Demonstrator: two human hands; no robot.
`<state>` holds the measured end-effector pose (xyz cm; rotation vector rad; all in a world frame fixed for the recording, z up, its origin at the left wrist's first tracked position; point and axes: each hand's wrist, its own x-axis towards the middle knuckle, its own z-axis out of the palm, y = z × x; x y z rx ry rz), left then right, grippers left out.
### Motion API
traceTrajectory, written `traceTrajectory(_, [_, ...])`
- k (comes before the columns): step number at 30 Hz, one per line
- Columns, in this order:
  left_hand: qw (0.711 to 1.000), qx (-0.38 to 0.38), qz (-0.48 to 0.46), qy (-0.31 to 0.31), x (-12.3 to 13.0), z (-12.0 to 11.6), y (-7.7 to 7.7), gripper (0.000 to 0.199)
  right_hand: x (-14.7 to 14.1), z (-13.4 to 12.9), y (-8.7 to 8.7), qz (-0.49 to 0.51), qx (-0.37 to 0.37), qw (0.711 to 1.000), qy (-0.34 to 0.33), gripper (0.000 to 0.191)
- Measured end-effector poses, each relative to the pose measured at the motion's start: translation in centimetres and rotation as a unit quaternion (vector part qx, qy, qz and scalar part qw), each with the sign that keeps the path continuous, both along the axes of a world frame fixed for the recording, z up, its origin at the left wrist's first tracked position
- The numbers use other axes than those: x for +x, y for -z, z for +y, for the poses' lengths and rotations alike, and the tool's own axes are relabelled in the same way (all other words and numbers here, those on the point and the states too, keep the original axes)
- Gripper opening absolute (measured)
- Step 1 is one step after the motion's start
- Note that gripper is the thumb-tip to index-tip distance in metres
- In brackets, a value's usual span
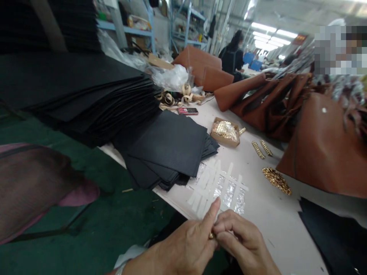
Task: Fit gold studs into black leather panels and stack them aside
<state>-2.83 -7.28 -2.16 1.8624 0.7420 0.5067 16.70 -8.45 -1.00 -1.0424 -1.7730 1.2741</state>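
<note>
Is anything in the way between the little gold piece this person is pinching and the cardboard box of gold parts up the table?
Nothing tall. Between the gold piece, pinched by the left hand and right hand, and the cardboard box lie only flat white tape strips and clear packets on the table.

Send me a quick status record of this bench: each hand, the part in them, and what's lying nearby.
Left hand: pinches a small gold piece between thumb and fingers
Right hand: fingers on the same piece
Things: white tape strips just ahead of the hands; gold chain lengths; cardboard tray of gold parts
Rest: black sheets; tan leather bags
</note>
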Motion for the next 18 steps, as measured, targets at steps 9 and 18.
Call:
traceTrajectory(9, [0.913,-0.249,-0.158,-0.281,-2.9,1.7,-0.2,0.052,-2.6,7.5,1.1,0.082,-0.238,0.953,0.166,0.034])
traceTrajectory(18, [0.842,-0.341,-0.213,-0.361,-3.9,3.1,0.0,0.06,-6.0,14.0,2.2,-0.092,-0.256,0.944,0.184,0.052])
